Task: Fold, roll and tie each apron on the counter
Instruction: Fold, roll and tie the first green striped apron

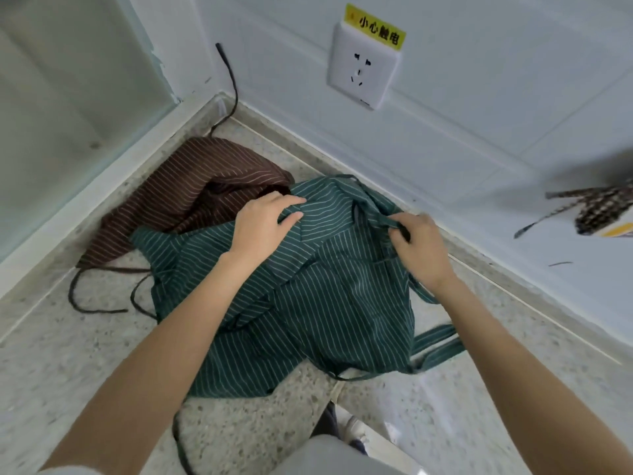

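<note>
A green apron with thin white stripes (322, 303) lies crumpled on the speckled stone counter (61, 365), part of it hanging over the front edge. My left hand (263, 224) grips a fold of the cloth near its top edge. To the right, my right hand (419, 248) pinches a green strap of the same apron. Behind it on the left, a brown striped apron (191, 193) sits bunched in the corner, its dark ties (89, 299) trailing over the counter.
White tiled walls meet at the corner behind the aprons. A white wall socket (363, 68) with a yellow warning label sits above. A dark cord (231, 87) runs up the corner. A blurred patterned object (603, 210) is at the right edge.
</note>
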### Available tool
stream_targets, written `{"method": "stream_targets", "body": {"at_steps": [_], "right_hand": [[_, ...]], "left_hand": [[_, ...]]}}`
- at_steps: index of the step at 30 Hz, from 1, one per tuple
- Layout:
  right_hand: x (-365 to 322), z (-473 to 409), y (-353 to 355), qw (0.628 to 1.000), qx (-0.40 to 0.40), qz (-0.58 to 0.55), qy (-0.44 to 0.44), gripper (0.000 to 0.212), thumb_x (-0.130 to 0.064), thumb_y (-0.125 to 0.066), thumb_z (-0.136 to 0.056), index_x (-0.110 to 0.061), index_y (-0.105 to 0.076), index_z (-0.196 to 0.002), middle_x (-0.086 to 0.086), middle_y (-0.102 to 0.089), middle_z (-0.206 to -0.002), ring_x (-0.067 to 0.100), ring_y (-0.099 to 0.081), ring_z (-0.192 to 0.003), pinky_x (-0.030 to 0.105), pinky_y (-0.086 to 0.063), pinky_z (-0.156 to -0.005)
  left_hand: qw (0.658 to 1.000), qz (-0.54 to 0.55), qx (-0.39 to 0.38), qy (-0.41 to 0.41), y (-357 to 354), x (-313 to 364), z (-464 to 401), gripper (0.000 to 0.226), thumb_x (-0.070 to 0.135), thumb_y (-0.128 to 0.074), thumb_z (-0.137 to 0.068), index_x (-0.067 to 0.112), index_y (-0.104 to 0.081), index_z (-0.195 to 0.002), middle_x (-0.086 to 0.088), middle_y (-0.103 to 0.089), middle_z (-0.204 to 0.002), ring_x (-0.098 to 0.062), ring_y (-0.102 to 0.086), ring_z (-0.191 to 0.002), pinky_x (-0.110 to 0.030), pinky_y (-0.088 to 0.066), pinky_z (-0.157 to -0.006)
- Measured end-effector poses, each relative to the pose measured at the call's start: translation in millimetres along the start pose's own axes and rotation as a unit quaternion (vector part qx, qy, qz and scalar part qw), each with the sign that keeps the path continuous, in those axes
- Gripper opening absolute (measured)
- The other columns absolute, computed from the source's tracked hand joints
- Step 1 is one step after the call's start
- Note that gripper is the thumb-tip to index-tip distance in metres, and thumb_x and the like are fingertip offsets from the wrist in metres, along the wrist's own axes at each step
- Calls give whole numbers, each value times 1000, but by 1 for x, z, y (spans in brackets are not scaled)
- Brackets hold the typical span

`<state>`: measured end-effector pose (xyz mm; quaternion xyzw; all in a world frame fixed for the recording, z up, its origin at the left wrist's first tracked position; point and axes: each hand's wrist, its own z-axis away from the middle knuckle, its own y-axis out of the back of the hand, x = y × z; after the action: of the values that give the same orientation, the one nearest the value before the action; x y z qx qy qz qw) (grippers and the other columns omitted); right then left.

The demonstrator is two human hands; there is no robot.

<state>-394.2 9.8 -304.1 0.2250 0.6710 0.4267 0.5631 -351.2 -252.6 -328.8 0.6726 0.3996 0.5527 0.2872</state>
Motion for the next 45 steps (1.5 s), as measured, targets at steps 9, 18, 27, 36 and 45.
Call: {"method": "stream_targets", "body": {"at_steps": [9,18,27,36,45], "right_hand": [[-31,67,-22,988,-97,80,88,61,-65,-51,-75,-36,-46,-128,9,-25,-148,38,-26,-128,59,-28,-98],[-54,92,-117,931,-259,252,46,127,-64,-71,-66,-38,31,-138,15,17,-155,44,5,-141,65,-18,-108],[-32,90,-101,954,-96,257,123,87,3,-74,-68,-20,-36,-143,11,-61,-111,29,-60,-85,27,-43,-42],[-65,94,-21,960,-26,115,254,76,-14,-77,-72,-17,-43,-139,8,-67,-99,29,-55,-98,37,-47,-81],[-69,136,47,945,-192,-43,261,54,-29,-58,-91,-30,-35,-140,-10,-55,-93,-5,-54,-69,22,-40,-68]], "left_hand": [[981,-52,-96,158,37,-15,88,27,31,-47,-96,11,-65,-95,6,-52,-124,-17,-59,-72,-28,-40,-59],[986,-137,-82,41,41,-21,128,70,48,-67,-78,25,-39,-137,-6,-30,-150,-33,-28,-136,-55,-30,-106],[916,-241,-316,44,16,-31,120,86,35,-65,-85,39,-6,-147,-5,-22,-151,-31,-44,-123,-44,-45,-94],[977,-175,-111,51,86,7,159,71,13,-70,-77,36,-39,-137,5,-64,-110,-14,-61,-69,-26,-44,-45],[990,-6,-43,137,124,82,233,58,73,-50,-72,35,-56,-115,8,-67,-74,-8,-60,-59,-38,-51,-57]]}}
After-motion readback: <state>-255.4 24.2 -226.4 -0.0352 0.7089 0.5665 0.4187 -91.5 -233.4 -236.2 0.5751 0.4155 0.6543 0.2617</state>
